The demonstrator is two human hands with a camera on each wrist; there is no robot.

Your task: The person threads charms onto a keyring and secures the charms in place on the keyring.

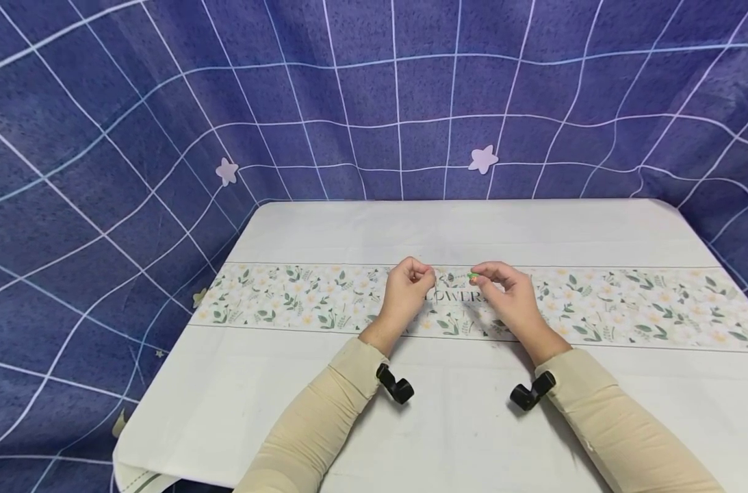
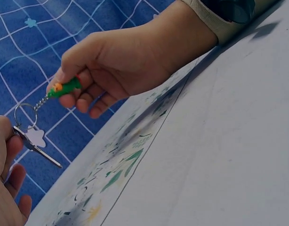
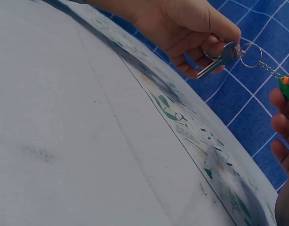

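Note:
My left hand (image 1: 404, 294) pinches a silver key (image 3: 224, 57) near its head, with thumb and fingers closed at the metal ring (image 3: 251, 67) it hangs on. A short bead-like chain (image 3: 269, 69) runs from that ring to a small green charm (image 2: 64, 88) with orange and red parts. Thumb and fingertips of my right hand (image 1: 514, 296) grip this charm. Between the two hands the ring and chain stretch across, held above the table; in the head view they are too small to make out. The key's shaft points away from the ring.
A white tablecloth (image 1: 447, 411) covers the table, crossed by a floral band (image 1: 300, 301) with printed lettering. Blue gridded curtains (image 1: 361, 89) with pale stars hang behind and at the sides. Each wrist wears a black camera mount (image 1: 398, 389).

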